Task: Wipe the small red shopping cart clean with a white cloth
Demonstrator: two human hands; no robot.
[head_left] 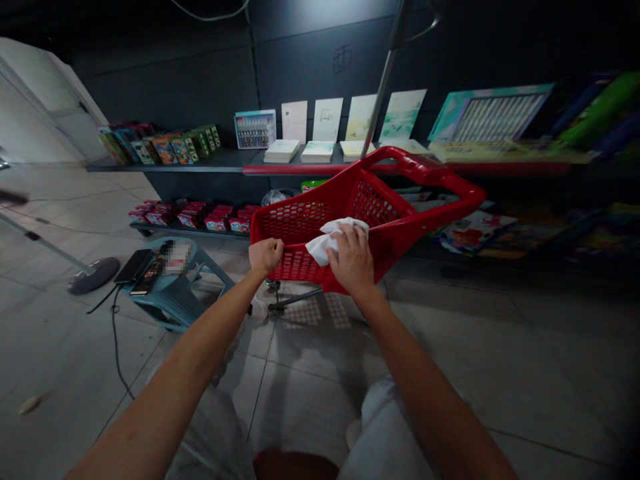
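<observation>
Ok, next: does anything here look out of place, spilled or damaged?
A small, pale, oblong object lies alone on the grey tiled floor at the picture's lower left; it looks stray, though too unclear to identify. I see no obvious spill or damage.

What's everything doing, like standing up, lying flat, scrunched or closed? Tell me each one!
Cart: standing upright.
Cloth: scrunched up, against the cart's side.
Left hand: closed on the cart's rim.
Right hand: holding the cloth, fingers bent.
Stool: upright, with things on top.
Stacked books: lying flat.
Cable: hanging down from the stool to the floor.
</observation>
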